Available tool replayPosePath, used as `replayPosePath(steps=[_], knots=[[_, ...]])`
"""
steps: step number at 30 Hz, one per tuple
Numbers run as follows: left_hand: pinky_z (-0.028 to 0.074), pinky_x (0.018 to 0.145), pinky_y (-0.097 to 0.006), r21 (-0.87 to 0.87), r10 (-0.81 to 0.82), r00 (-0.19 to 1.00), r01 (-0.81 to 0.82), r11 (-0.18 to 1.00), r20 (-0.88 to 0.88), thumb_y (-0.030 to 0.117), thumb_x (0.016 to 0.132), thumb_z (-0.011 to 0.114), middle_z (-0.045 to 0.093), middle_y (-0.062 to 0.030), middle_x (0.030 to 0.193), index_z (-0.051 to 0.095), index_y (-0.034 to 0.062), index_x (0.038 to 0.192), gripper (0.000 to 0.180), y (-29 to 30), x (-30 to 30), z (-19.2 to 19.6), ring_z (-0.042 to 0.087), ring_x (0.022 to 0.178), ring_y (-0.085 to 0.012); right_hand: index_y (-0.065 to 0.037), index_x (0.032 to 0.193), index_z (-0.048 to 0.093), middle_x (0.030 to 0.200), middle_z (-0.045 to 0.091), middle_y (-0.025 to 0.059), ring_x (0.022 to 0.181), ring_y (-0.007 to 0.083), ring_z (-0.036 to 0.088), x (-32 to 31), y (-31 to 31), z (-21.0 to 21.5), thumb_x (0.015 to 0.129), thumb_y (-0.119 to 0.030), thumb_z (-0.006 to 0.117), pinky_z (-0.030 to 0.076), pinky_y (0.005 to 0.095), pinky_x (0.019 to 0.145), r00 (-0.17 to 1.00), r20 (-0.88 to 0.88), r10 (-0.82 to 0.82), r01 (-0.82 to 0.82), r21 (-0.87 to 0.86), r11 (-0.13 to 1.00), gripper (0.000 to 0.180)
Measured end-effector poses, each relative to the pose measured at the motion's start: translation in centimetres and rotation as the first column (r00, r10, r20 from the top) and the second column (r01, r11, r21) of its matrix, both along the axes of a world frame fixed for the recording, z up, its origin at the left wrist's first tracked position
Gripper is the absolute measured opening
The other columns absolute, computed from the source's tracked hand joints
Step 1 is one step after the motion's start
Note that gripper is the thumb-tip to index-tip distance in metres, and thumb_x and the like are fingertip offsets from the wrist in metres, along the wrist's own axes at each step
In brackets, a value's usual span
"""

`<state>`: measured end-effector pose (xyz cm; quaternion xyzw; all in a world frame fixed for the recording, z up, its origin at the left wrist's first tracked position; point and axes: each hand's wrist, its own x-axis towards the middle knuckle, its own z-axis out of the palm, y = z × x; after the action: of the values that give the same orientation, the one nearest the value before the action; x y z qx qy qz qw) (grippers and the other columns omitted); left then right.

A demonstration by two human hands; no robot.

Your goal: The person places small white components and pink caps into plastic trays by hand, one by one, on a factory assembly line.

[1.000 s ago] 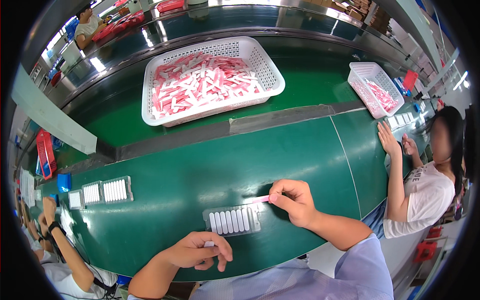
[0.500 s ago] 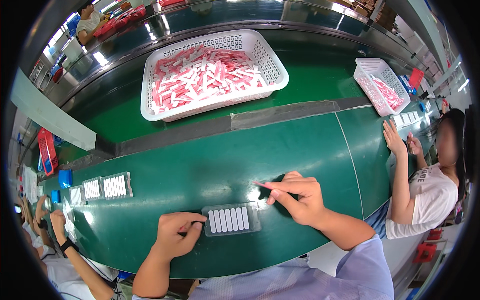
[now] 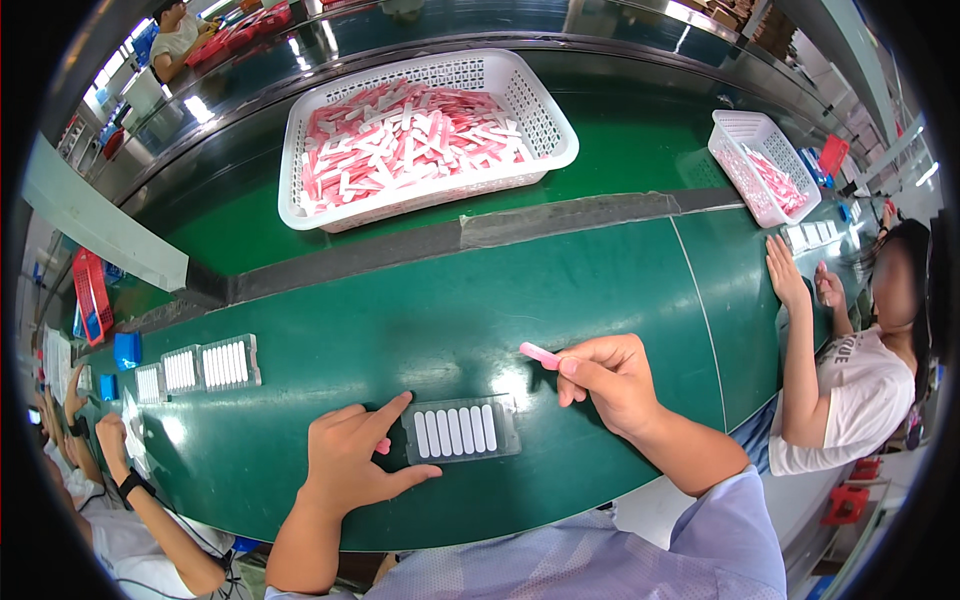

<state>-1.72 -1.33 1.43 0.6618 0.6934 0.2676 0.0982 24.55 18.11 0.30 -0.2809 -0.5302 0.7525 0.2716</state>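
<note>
Pink and small, a plastic stick [image 3: 540,354] sits pinched in my right grip [image 3: 610,385], thumb and fingertips narrow around its near end, held just above the green tabletop [image 3: 480,300]. Just left and nearer lies a clear tray [image 3: 461,431] with a row of white sticks. My left grip [image 3: 350,460] rests flat beside it, forefinger touching the tray's left far corner, something pink tucked under the fingers. A white basket [image 3: 545,120] of pink and white sticks stands far off.

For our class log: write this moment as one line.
left hand steadies tray | right hand holds pink piece | basket behind
</note>
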Motion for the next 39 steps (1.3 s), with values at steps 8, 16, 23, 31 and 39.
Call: replayPosePath(steps=[8, 16, 23, 31, 39], knots=[[0.040, 0.051, -0.029, 0.028, 0.005, 0.999, -0.003, 1.000, -0.043, 0.052, 0.055, 0.095, 0.047, 0.0041, 0.057, 0.077, 0.0086, 0.117, 0.077, -0.6, 0.0, -1.3, 0.048, 0.050, -0.0136, 0.007, 0.105, 0.076, 0.082, 0.075, 0.0110, 0.075, 0.0154, 0.070, -0.5, -0.4, 0.4, 0.092, 0.010, 0.066, 0.050, 0.0271, 0.063, 0.994, -0.112, 0.010, 0.048, 0.496, 0.867, 0.018], [0.040, 0.051, -0.030, 0.027, -0.002, 1.000, 0.003, 1.000, -0.021, 0.051, 0.055, 0.095, 0.047, 0.0035, 0.057, 0.077, 0.0083, 0.116, 0.076, -0.5, 0.3, -1.3, 0.049, 0.050, -0.0139, -0.005, 0.092, 0.078, 0.070, 0.063, 0.0043, 0.059, 0.0129, 0.055, -1.3, -1.0, 1.3, 0.082, 0.001, 0.076, 0.046, 0.0296, 0.058, 0.924, 0.278, 0.264, -0.372, 0.490, 0.788, 0.011], [0.041, 0.051, -0.031, -0.008, 0.010, 1.000, -0.011, 1.000, -0.026, 0.049, 0.054, 0.095, 0.049, 0.0030, 0.058, 0.076, 0.0082, 0.118, 0.079, -0.5, 0.4, -0.9, 0.050, 0.050, -0.0148, -0.009, 0.128, 0.066, 0.095, 0.060, 0.0056, 0.088, 0.0253, 0.058, -2.4, -2.6, -0.2, 0.086, -0.021, 0.078, 0.040, 0.0392, 0.081, 0.872, 0.489, 0.032, -0.465, 0.806, 0.366, 0.046], [0.044, 0.053, -0.030, 0.015, 0.011, 0.998, -0.010, 1.000, -0.070, 0.050, 0.055, 0.094, 0.052, 0.0047, 0.057, 0.074, 0.0084, 0.112, 0.073, -0.5, 0.5, -1.0, 0.055, 0.051, -0.0144, -0.005, 0.142, 0.056, 0.106, 0.055, 0.0101, 0.097, 0.0281, 0.051, -2.8, -2.7, -0.8, 0.093, -0.033, 0.067, 0.033, 0.0416, 0.090, 0.864, 0.502, -0.038, -0.444, 0.795, 0.413, 0.058], [0.037, 0.047, -0.026, 0.206, 0.004, 0.968, -0.057, 0.977, 0.249, 0.040, 0.051, 0.094, 0.044, 0.0044, 0.055, 0.072, 0.0096, 0.099, 0.060, -1.3, 0.9, -1.3, 0.046, 0.045, -0.0104, -0.005, 0.131, 0.061, 0.112, 0.060, 0.0115, 0.102, 0.0272, 0.056, -1.8, -0.5, 1.8, 0.080, -0.022, 0.072, 0.033, 0.0397, 0.094, 0.839, 0.393, 0.376, -0.530, 0.748, 0.400, 0.055]])
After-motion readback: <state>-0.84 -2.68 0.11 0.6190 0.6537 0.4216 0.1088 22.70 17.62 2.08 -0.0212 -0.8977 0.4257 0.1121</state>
